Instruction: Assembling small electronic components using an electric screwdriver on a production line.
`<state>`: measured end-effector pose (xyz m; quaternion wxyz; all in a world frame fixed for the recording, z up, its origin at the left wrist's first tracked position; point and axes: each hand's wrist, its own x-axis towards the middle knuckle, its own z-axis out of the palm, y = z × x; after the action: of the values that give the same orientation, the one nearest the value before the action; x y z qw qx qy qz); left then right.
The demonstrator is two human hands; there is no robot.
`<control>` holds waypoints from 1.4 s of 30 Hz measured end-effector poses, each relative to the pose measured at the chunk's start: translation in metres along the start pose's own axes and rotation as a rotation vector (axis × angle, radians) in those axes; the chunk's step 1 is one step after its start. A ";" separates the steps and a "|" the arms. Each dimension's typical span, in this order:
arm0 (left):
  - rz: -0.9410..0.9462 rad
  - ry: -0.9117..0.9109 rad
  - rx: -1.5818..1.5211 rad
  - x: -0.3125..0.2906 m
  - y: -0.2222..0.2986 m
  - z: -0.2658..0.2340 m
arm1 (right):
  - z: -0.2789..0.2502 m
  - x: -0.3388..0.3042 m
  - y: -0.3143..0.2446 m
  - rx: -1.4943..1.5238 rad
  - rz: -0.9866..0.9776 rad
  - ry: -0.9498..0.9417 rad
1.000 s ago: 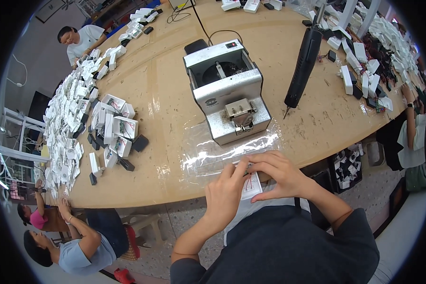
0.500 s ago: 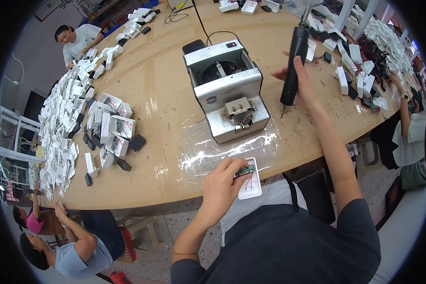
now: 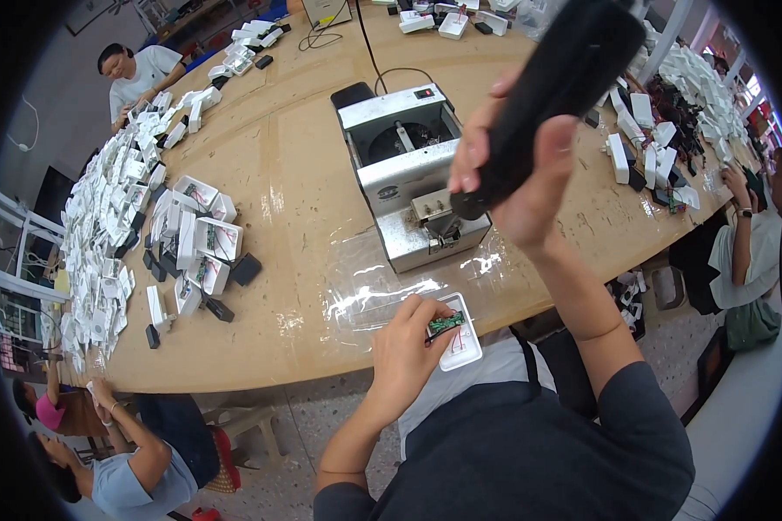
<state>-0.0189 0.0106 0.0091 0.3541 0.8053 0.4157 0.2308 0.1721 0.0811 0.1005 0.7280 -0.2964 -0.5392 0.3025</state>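
Observation:
My right hand (image 3: 530, 195) is wrapped round a black electric screwdriver (image 3: 569, 74), raised close to the camera above the table's right half. The tool's lower end overlaps the front of the metal machine in view, and its bit cannot be made out. At the near table edge, my left hand (image 3: 401, 352) pinches a green circuit board (image 3: 447, 324) over a shallow white plastic casing (image 3: 466, 354). Thin red wires run from the board into the casing. Part of the board is hidden by my fingers.
A metal machine (image 3: 413, 169) with a round bowl stands mid-table, on clear plastic sheeting. Opened white casings (image 3: 207, 234) and black blocks lie to the left, beside a long white heap (image 3: 104, 234). More casings (image 3: 643, 148) lie at the right. Co-workers sit around the table.
My right hand has lifted the screwdriver up and toward the camera, and its grip has closed more around it. My left hand stays with the board and casing, barely moved.

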 end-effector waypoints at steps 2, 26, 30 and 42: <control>0.011 0.033 -0.024 -0.001 -0.001 0.001 | 0.007 -0.002 0.007 -0.001 0.044 -0.072; 0.020 0.079 -0.044 -0.001 -0.002 0.004 | 0.013 -0.039 0.009 0.031 0.179 -0.112; 0.011 0.074 -0.047 -0.003 -0.001 0.003 | 0.002 -0.074 -0.001 0.116 0.290 -0.164; 0.020 0.102 -0.021 -0.002 0.001 0.005 | -0.006 -0.101 0.003 0.110 0.308 -0.171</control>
<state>-0.0166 0.0067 0.0064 0.3383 0.7928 0.4230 0.2794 0.1540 0.0056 0.0359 0.6396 -0.3085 -0.5301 0.4634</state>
